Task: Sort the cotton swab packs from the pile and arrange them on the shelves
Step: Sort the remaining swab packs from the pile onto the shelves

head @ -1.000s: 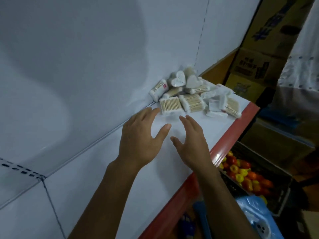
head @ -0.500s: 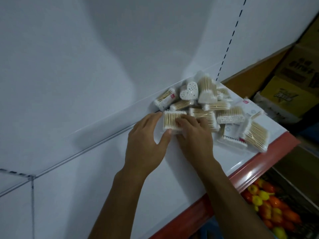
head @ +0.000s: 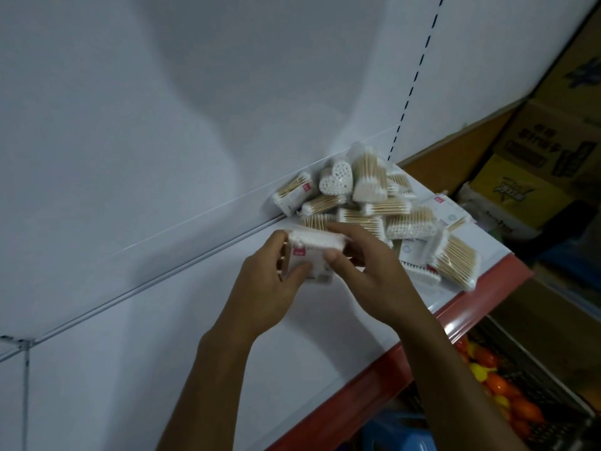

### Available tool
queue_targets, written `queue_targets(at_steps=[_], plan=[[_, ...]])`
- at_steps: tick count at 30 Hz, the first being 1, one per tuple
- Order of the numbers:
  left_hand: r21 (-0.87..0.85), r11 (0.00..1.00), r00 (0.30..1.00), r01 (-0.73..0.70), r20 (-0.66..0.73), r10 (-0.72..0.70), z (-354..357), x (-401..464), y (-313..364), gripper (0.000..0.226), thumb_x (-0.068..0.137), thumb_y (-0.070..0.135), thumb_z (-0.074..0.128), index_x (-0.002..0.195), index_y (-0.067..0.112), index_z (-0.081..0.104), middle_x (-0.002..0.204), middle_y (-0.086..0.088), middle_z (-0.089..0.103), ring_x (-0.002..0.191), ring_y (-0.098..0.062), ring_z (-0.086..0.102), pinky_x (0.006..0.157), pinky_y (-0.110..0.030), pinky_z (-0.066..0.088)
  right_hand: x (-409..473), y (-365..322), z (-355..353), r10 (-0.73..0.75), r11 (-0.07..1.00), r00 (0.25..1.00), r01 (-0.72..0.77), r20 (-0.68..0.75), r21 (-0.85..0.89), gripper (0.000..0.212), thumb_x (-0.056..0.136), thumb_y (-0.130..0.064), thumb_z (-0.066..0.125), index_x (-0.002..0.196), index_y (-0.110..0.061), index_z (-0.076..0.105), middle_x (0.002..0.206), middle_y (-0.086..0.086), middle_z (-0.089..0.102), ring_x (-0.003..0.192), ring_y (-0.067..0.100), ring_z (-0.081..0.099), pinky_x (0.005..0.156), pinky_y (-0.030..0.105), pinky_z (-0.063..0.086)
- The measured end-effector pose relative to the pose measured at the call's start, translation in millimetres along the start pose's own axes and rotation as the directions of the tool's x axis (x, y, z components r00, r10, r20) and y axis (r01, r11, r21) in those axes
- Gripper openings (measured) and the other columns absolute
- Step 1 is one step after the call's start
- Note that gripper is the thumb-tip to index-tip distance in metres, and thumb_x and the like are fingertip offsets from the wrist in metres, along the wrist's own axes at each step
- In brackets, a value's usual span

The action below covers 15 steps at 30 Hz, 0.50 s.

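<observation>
A pile of cotton swab packs (head: 383, 203) lies at the right end of a white shelf (head: 182, 346) against the back panel; one is a heart-shaped pack (head: 336, 179). Both hands hold one rectangular swab pack (head: 313, 247) lifted just in front of the pile. My left hand (head: 266, 288) grips its left side, thumb on the front face. My right hand (head: 367, 275) pinches its right side, fingers over the top edge and thumb below. The pack is blurred.
The shelf has a red front edge (head: 383, 369). Below it sits a crate of red and yellow small items (head: 500, 395) and something blue (head: 400, 434). Cardboard boxes (head: 549, 148) stand stacked at the right. A slotted upright (head: 413, 83) runs up the back panel.
My hands reached from the bare shelf to the pile's front, took hold of one rectangular pack together and lifted it off the shelf. The camera moved closer.
</observation>
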<state>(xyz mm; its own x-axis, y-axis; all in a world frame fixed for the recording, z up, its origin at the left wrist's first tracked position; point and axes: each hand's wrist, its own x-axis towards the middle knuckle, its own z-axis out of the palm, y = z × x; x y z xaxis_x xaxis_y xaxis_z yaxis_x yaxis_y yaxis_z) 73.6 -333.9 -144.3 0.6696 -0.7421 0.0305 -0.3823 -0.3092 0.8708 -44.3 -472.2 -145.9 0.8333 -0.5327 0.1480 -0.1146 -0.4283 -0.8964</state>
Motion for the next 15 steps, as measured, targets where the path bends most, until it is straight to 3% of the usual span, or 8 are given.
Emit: queue_targets(at_steps=[3, 5, 7, 11, 15], plan=[[-0.090, 0.995, 0.995, 0.035, -0.085, -0.042, 4.0, 2.1, -3.9, 0.028, 0.092, 0.018, 0.067, 0.108, 0.036, 0.053, 0.107, 0.016, 0.069, 0.095, 0.002, 0.067, 0.076, -0.017, 0.056, 1.1, 15.2, -3.8, -0.019, 0.989, 0.989, -0.003, -0.147, -0.148, 0.036, 0.093, -0.042, 0.057, 0.125, -0.026, 0.058, 0.112, -0.015, 0.064, 0.102, -0.001, 0.059, 0.083, 0.014, 0.046], [-0.156, 0.987, 0.987, 0.041, -0.146, -0.064, 5.1, 4.5, -5.2, 0.028, 0.092, 0.015, 0.066, 0.108, 0.034, 0.054, 0.107, 0.013, 0.070, 0.096, 0.000, 0.068, 0.076, -0.020, 0.057, 6.6, 31.4, -8.8, -0.120, 0.891, 0.970, 0.011, -0.211, -0.453, 0.041, 0.090, -0.031, 0.065, 0.127, -0.016, 0.059, 0.121, 0.001, 0.064, 0.111, 0.016, 0.057, 0.091, 0.031, 0.047], [-0.229, 0.972, 0.976, 0.056, -0.192, -0.102, 5.7, 7.4, -4.3, 0.026, 0.093, 0.015, 0.065, 0.111, 0.030, 0.054, 0.110, 0.009, 0.070, 0.098, -0.006, 0.069, 0.073, -0.024, 0.059, 13.1, 45.8, -10.6, -0.173, 0.742, 0.970, 0.013, -0.173, -0.671, 0.046, 0.084, -0.020, 0.069, 0.128, -0.011, 0.059, 0.125, 0.009, 0.062, 0.115, 0.030, 0.055, 0.091, 0.045, 0.050], [-0.289, 0.956, 0.953, 0.050, -0.272, -0.132, 8.8, 13.1, -1.8, 0.025, 0.093, 0.015, 0.064, 0.110, 0.028, 0.053, 0.108, 0.007, 0.070, 0.096, -0.011, 0.070, 0.066, -0.024, 0.059, 22.3, 58.9, -7.2, -0.186, 0.653, 0.967, -0.011, -0.174, -0.757, 0.040, 0.078, -0.020, 0.074, 0.116, -0.011, 0.064, 0.118, 0.008, 0.063, 0.110, 0.032, 0.056, 0.086, 0.045, 0.049], [-0.348, 0.937, 0.939, 0.038, -0.308, -0.153, 11.6, 13.5, -1.8, 0.026, 0.093, 0.011, 0.065, 0.110, 0.027, 0.056, 0.106, 0.006, 0.073, 0.095, -0.008, 0.071, 0.078, -0.029, 0.059, 24.3, 65.7, -6.9, -0.231, 0.688, 0.947, -0.002, -0.222, -0.726, 0.033, 0.074, -0.017, 0.078, 0.105, -0.013, 0.068, 0.111, 0.006, 0.066, 0.103, 0.031, 0.057, 0.080, 0.042, 0.050]])
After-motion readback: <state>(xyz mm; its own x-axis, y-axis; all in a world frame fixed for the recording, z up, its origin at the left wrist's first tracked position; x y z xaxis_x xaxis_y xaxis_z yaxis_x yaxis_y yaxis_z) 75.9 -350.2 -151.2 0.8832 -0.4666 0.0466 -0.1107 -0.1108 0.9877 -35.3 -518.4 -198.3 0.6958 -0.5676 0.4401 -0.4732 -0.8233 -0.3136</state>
